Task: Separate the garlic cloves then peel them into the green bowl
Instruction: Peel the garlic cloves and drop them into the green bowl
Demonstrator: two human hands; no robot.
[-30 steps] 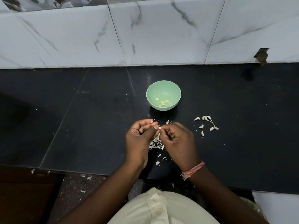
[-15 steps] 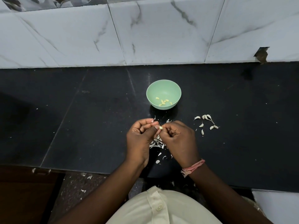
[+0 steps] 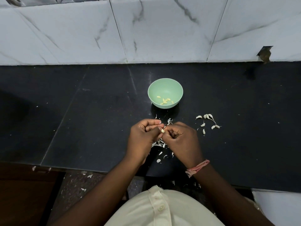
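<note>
At frame centre, my left hand (image 3: 143, 137) and right hand (image 3: 180, 139) pinch one garlic clove (image 3: 162, 130) for peeling, below the green bowl (image 3: 165, 88).

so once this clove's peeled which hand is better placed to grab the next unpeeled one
Probably the right hand. The unpeeled cloves lie on the counter just off its outer side, while the left hand would have to cross over. Both now pinch the clove.
</note>
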